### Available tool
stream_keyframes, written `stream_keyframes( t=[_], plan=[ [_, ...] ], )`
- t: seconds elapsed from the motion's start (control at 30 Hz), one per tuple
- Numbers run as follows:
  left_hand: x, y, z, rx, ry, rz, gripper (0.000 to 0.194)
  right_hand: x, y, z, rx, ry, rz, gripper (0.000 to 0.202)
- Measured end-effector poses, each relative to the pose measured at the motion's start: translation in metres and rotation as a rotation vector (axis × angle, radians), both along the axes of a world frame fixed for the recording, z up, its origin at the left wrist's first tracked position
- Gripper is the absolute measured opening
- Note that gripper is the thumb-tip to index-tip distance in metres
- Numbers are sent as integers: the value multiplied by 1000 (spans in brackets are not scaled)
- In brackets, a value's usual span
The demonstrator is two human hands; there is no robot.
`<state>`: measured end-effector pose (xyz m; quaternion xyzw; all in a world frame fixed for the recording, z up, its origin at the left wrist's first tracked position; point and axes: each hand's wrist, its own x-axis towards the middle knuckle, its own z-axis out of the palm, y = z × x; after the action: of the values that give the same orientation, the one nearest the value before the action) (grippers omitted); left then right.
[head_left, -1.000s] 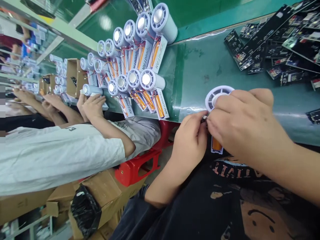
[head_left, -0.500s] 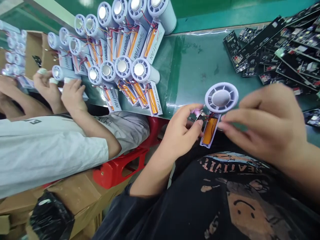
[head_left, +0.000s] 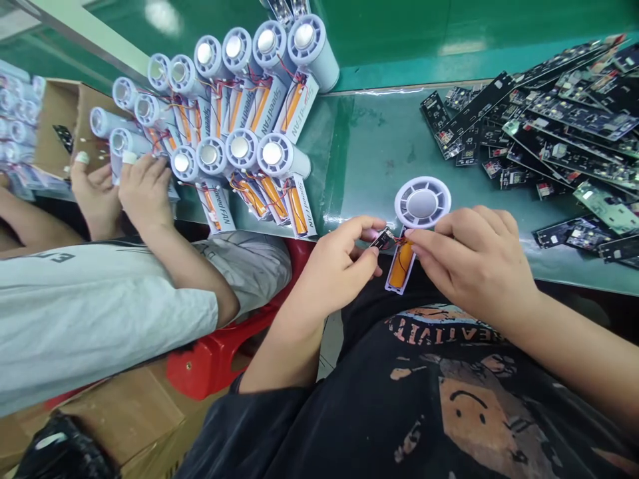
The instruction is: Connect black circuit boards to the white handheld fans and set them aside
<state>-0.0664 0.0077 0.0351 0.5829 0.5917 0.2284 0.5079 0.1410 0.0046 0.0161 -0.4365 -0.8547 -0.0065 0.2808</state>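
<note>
Lavender plastic for the fan unit (head_left: 423,203) between the two bare hands, its round, slotted head over the near edge of the green surface (head_left: 379,140), its open handle (head_left: 392,287) pointing back toward the lap. Inside that handle, an orange battery (head_left: 401,267) lying lengthwise, with thin wires (head_left: 398,240) at its upper end leading across to a small black circuit board (head_left: 382,239). Left hand (head_left: 342,258) with thumb and forefinger clamped on that board, just beside the handle. Right hand (head_left: 479,259) with thumb and forefinger close together at the wires, just below the fan head; cannot tell whether clamped on them or only touching. Farther right on the surface, a loose, overlapping pile of dark circuit boards (head_left: 544,133), well apart from the fan unit. To the left, close rows of similar fans (head_left: 292,156), with silver discs, orange batteries and lettered handles. Beyond those rows, a co-worker's hands (head_left: 147,189) near more fans, with white coverings on some fingertips, and a cardboard box (head_left: 57,126) close by. Below, a pale grey shirt (head_left: 110,319) and a red stool (head_left: 212,366).
</note>
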Motion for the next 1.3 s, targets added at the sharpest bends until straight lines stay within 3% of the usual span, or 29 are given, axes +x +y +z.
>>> stream_keyframes(
  t=[0.1,0.27,0.4,0.53,0.7,0.83,1.13,1.3],
  plan=[
    [4,0,1,-30,-55,4,34,-7,-3,3,41,27,32,14],
    [9,4,4,-215,-175,45,43,-18,-4,2,25,-163,-37,14],
    [8,8,3,-282,-198,59,43,-12,1,-5,76,-134,55,14],
    [6,6,1,-218,-195,45,38,2,7,-11,96,-118,175,13],
    [7,0,0,-124,-161,32,37,12,10,-14,2,-105,231,17],
    [9,-5,-7,-91,-157,32,35,11,8,-12,31,-164,271,17],
    [13,-11,-21,-97,-211,59,34,-2,-3,1,67,-249,230,18],
    [21,-14,-22,-43,-171,53,34,-7,-5,-1,-76,-246,185,20]
  ],
)
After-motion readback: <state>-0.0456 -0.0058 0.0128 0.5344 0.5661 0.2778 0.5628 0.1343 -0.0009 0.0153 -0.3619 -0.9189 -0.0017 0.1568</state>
